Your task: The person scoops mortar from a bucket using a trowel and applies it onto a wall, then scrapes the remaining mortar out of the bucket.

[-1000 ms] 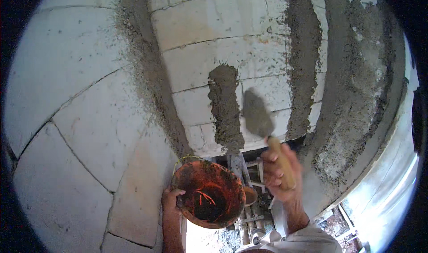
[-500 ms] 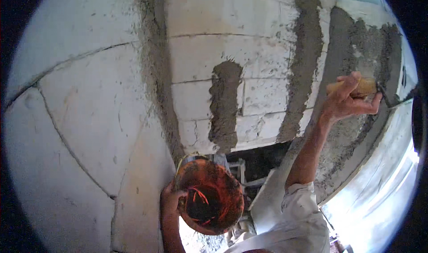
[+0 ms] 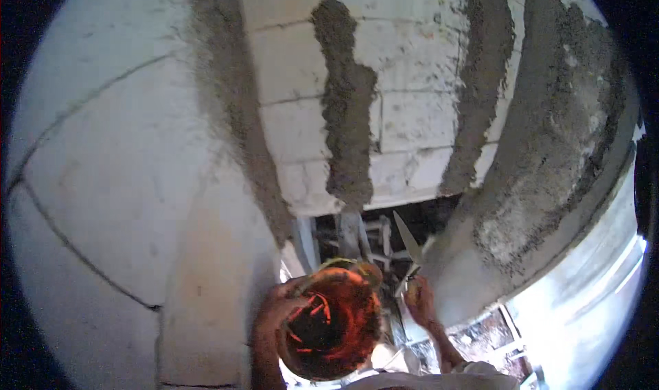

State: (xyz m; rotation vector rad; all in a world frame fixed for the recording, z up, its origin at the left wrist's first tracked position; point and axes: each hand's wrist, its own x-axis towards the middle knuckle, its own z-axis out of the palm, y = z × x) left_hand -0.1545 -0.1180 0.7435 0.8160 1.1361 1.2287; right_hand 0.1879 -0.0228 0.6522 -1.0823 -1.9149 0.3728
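My left hand grips the rim of a round orange bucket; its inside is dark and reddish, and what lies at the bottom is hard to make out. Just right of the bucket, my right hand is closed on a trowel, whose pointed blade angles up toward the wall's lower edge. On the pale block wall ahead, a strip of wet grey mortar runs up and down, narrower in its upper part.
A second mortar strip stands to the right, beside a broad grey plastered band. Mortar fills the left corner, next to a large block wall. Below the wall is a dark gap with pale bars.
My right hand has come down from the wall's right side to beside the bucket. The middle mortar strip now reaches higher. My view has shifted, and the left hand still holds the bucket.
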